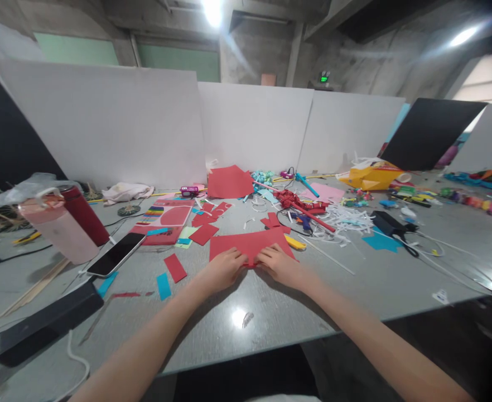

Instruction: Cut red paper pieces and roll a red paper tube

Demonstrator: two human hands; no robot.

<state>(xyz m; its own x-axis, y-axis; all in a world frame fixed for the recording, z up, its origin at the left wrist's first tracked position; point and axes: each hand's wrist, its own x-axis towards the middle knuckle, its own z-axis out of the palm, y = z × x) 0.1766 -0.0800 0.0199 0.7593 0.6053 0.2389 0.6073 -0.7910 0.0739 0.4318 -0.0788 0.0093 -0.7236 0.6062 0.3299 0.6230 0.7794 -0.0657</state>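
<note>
A sheet of red paper lies on the grey table in front of me, its near edge under my fingers. My left hand is closed on the left part of that edge, fingertips near the middle. Close beside it, my right hand grips the same edge from the right. A narrow red strip shows between the two hands. Small red pieces and a blue piece lie to the left. A yellow tool rests by the sheet's right side.
At the left are a phone, a pink bottle, a red bottle and a black power strip. Shredded white paper, a black adapter and cables lie at the right. White panels stand behind.
</note>
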